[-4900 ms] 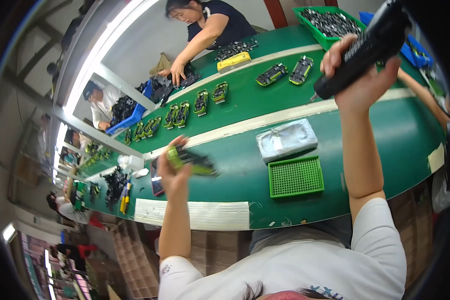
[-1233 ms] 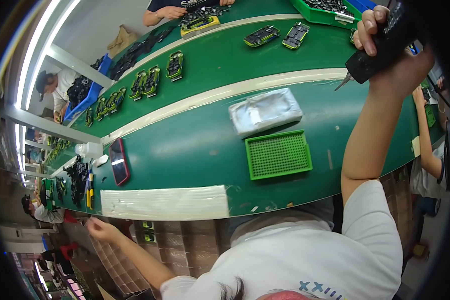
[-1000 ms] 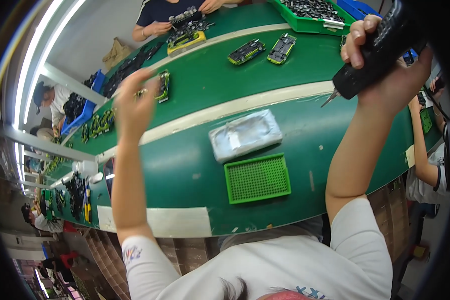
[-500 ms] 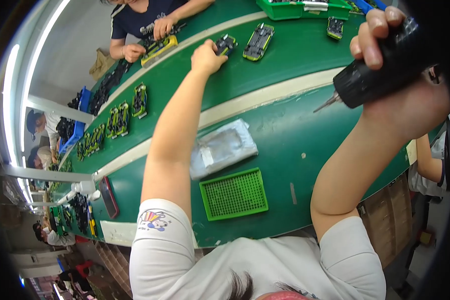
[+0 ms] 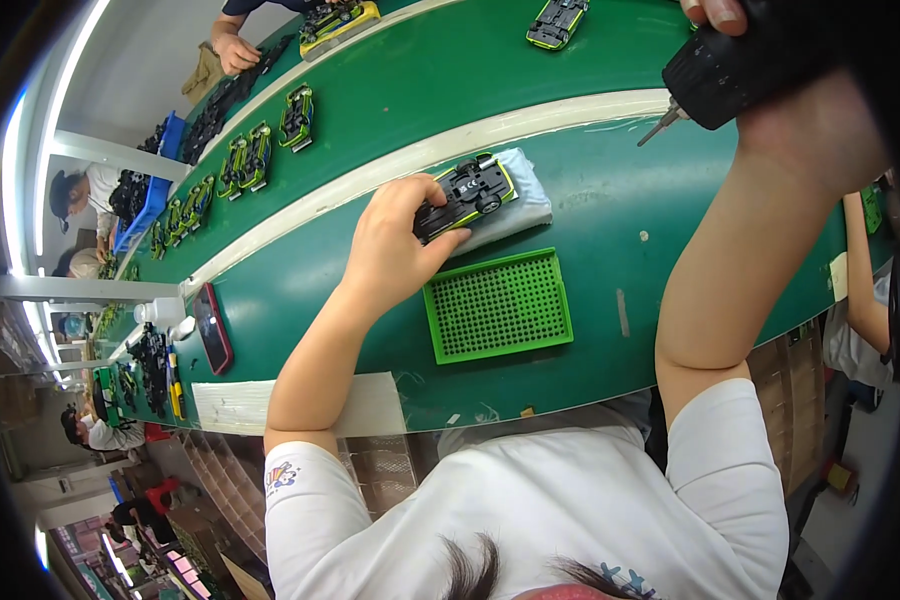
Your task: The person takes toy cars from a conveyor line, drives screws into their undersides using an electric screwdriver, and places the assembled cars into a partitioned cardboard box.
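With the toy car chassis (image 5: 467, 197) pinned underside-up on the grey pad (image 5: 518, 203) by the clamped left hand (image 5: 395, 250), and the driver (image 5: 745, 70) gripped aloft in the right hand (image 5: 810, 140), the chassis could be tipped off the pad's edge.

the left hand (image 5: 395, 248) reaches forward on an outstretched arm, palm down, its fingers (image 5: 432, 206) curled closed in a grasp. the right hand (image 5: 785, 95) is raised high at the upper right, forearm upright, fingers wrapped tight.
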### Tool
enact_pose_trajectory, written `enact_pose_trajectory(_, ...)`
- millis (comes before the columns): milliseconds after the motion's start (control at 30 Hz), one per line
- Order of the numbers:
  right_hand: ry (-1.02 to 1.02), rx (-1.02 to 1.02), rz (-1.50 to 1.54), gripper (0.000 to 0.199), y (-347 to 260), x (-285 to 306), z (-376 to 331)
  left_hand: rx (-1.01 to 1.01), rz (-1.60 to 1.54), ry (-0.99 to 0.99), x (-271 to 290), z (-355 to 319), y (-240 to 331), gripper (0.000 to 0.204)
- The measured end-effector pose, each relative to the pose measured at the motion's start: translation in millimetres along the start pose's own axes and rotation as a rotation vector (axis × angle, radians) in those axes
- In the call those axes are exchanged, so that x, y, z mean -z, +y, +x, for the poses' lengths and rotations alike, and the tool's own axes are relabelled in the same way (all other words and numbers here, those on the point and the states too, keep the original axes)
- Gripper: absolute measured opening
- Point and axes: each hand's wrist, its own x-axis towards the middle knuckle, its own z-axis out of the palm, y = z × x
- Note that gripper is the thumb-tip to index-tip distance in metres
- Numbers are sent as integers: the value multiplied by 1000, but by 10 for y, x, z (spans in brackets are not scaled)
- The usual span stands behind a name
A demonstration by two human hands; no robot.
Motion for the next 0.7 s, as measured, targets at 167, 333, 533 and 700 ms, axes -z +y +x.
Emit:
enact_pose_trajectory(167,-45,-19,-55,97,47,-711,-112,-84,31,-27,-7,-8,-67,38)
enact_pose_trajectory(333,-73,-106,-127,101,409,-2370,-641,-239,-38,-20,-7,44,-232,36)
enact_pose_trajectory(533,-146,-175,-173,106,1200,-3779,-930,-265,-74,6,-85,28,-319,32)
enact_pose_trajectory(700,-224,-172,-191,108,1413,-3849,-1048,-343,-29,56,-109,-12,-376,36)
